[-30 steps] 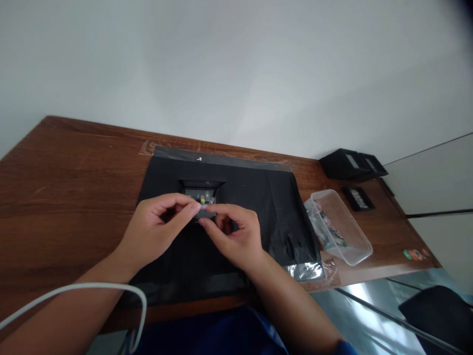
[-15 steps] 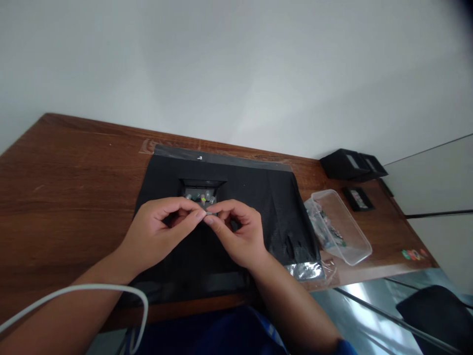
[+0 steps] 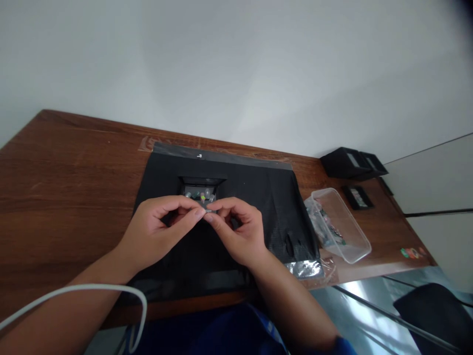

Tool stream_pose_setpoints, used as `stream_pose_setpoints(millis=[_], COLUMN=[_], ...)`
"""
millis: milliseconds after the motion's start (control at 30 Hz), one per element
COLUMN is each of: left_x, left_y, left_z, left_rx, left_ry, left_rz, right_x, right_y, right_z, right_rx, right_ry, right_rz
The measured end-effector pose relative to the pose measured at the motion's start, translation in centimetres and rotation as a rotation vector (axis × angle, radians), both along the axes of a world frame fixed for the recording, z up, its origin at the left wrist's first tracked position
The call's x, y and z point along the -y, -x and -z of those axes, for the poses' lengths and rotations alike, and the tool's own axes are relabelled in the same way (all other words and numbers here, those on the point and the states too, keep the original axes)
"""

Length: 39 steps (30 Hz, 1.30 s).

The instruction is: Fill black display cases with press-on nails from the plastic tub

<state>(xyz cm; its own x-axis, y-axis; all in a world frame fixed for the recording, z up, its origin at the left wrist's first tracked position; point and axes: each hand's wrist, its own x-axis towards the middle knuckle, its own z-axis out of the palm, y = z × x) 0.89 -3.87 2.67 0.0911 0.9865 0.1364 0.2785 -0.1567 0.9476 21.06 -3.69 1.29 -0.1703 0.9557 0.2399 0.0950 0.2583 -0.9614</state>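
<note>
My left hand (image 3: pixel 162 222) and my right hand (image 3: pixel 238 227) meet fingertip to fingertip over a black mat (image 3: pixel 199 261). Both are closed in a pinch around something tiny and pale, too small to name. Just beyond the fingertips sits a small black box (image 3: pixel 202 180), its lid tilted up at the back. Inside it lie several small items, among them a yellow-green and pink piece (image 3: pixel 203 197) and some clear, roundish ones. The fingers hide the front of the box.
At the right stands a clear plastic container (image 3: pixel 356 234) with small packets in and beside it. Farther back are black bins (image 3: pixel 343 162) and a small black box with pale contents (image 3: pixel 357 197). Colourful round pieces (image 3: pixel 412 253) lie near the table's right end. A white cable (image 3: pixel 96 287) crosses my left forearm.
The pinched fingers stay together, with only a slight shift. A little more of the box's contents shows above the fingertips. The whole view has moved slightly.
</note>
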Motion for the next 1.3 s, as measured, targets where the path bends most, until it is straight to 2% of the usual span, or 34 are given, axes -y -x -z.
stream_pose_setpoints(millis=[300,567,733,933,1133,1300], left_x=[-0.1,-0.2,-0.2,-0.2,-0.2,-0.3], left_y=[0.1,0.4,0.4,0.2,0.3,0.7], left_z=[-0.3,-0.5,-0.4,-0.9,-0.6,-0.4], left_rx=[0.037,0.117,0.122,0.109,0.101,0.053], left_ry=[0.015,0.105,0.133,0.168,0.195,0.149], left_rz=[0.029,0.078,0.106,0.119,0.111,0.036], right_x=[-0.1,0.0,-0.1,0.0,-0.2,-1.3], right_y=[-0.3,-0.5,-0.6,-0.5,-0.6,-2.0], right_z=[0.4,0.4,0.7,1.0,1.0,-0.1], right_rx=[0.008,0.021,0.089,0.157,0.201,0.242], right_ry=[-0.083,-0.196,-0.217,-0.268,-0.285,-0.281], right_rz=[-0.025,-0.044,-0.033,-0.032,-0.016,-0.009])
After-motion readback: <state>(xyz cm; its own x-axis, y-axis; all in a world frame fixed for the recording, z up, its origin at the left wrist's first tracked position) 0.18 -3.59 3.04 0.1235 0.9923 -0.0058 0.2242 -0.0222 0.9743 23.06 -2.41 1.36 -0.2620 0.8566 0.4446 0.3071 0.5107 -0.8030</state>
